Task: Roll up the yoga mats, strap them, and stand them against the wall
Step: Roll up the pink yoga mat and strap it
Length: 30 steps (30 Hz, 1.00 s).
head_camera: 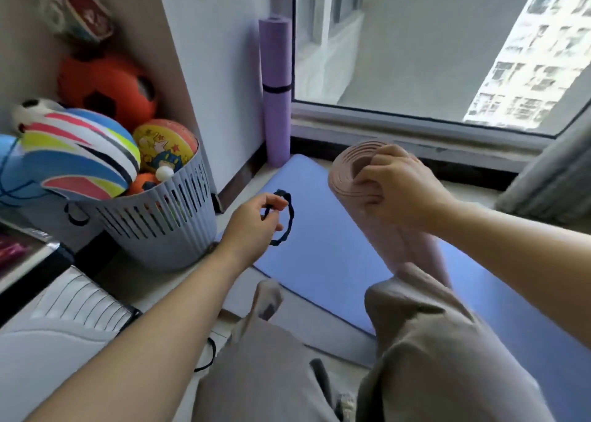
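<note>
Pink yoga mat (393, 245), rolled into a tight tube, stands tilted in front of the person. Its spiral end points up toward the window (415, 53), and its lower end is hidden behind a knee in beige trousers (431, 341). The right hand (399, 188) holds that upper end, its grip closed over the rim with fingers curled onto the coiled layers.

The left hand (252, 226) is held apart from the roll, to its left. Its grip pinches a black strap (290, 213) between thumb and fingertips, and the strap hangs as an open loop.

Under both hands a blue yoga mat (319, 261) lies flat and unrolled on the floor. A purple yoga mat (275, 117) stands upright in the corner where the white wall meets the window frame, already rolled, with a dark band around its middle.

At left, a grey slatted basket (166, 223) holds several balls. Among them are an orange ball (105, 89) with black patches, a striped ball (80, 159) in blue, pink and yellow, and a cartoon-printed ball (163, 146). Any lettering on them is too blurred to read. A second dark loop (209, 354) lies on the floor by the person's leg.
</note>
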Each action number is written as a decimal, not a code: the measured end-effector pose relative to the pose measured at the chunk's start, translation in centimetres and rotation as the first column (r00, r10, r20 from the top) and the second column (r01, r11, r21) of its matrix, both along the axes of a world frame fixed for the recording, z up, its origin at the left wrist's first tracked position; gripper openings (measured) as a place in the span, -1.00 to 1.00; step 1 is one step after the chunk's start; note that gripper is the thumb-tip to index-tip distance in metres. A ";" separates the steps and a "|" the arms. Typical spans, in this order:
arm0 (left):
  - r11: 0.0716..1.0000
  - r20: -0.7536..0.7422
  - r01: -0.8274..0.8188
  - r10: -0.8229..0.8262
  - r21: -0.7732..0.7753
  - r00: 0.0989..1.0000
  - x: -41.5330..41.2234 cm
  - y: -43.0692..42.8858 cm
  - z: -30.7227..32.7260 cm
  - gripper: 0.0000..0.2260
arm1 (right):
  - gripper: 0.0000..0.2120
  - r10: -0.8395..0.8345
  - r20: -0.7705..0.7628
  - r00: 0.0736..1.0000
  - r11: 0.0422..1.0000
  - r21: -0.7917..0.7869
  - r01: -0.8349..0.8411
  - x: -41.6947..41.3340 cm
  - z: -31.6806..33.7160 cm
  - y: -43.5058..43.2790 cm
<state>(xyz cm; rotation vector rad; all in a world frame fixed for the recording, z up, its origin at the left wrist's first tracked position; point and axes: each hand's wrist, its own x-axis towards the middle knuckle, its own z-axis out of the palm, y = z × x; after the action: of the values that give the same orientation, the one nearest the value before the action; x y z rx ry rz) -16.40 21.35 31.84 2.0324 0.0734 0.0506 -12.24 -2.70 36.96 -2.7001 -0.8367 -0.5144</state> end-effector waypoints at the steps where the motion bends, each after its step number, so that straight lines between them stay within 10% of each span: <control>1: 0.999 0.037 0.036 -0.036 -0.004 0.999 -0.4 -1.5 2.1 -0.81 | -0.72 -0.030 0.009 0.999 0.998 0.056 0.030 -1.0 2.1 -0.9; 7: 0.937 0.327 0.186 -0.282 0.295 0.902 -4.8 -7.6 12.1 -0.58 | -0.66 -0.077 0.027 0.997 0.954 0.293 0.066 -6.6 8.0 -4.1; 13: 0.737 0.276 0.239 -0.503 0.632 0.819 -8.2 -8.6 13.4 -0.41 | -0.65 -0.004 0.018 1.000 0.933 0.359 -0.002 -11.9 6.9 -3.3; 30: 0.587 0.185 0.299 -0.624 0.752 0.760 -12.3 -5.7 8.8 -0.48 | -0.69 0.256 -0.197 0.946 0.903 0.399 -0.161 -16.0 6.1 -3.5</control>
<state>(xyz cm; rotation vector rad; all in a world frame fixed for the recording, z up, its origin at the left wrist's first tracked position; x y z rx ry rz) -28.74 15.67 40.68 2.6661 -0.9303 0.2200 -28.22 -6.15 43.04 -2.2296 -0.8466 -0.2517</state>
